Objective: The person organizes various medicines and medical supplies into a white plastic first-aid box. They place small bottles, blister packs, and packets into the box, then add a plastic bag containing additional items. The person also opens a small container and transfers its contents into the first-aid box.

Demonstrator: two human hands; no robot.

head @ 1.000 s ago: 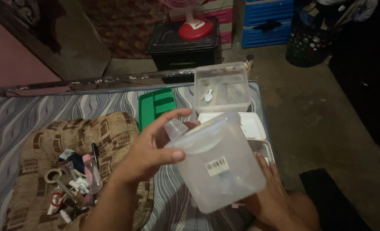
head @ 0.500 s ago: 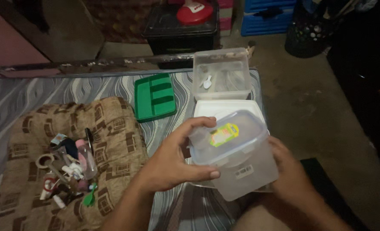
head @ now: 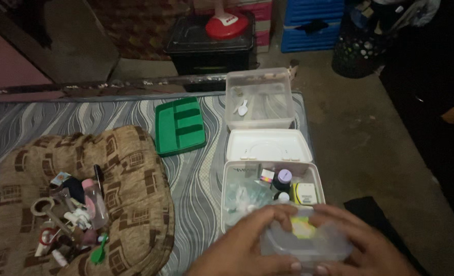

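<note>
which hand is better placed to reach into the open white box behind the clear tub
Left, probably. Both hands grip the clear lidded tub, but the left hand lies nearer the loosely filled left side of the open white box. The right hand sits by its outer right edge.

Two hands, the left hand (head: pixel 247 248) and the right hand (head: pixel 362 245). Three clear plastic containers: a lidded one (head: pixel 309 240), an open white-rimmed box (head: pixel 234 179), an open tub (head: pixel 260 99). One green divided plastic tray (head: pixel 180 126). One brown patterned cushion (head: pixel 130 168).
</note>
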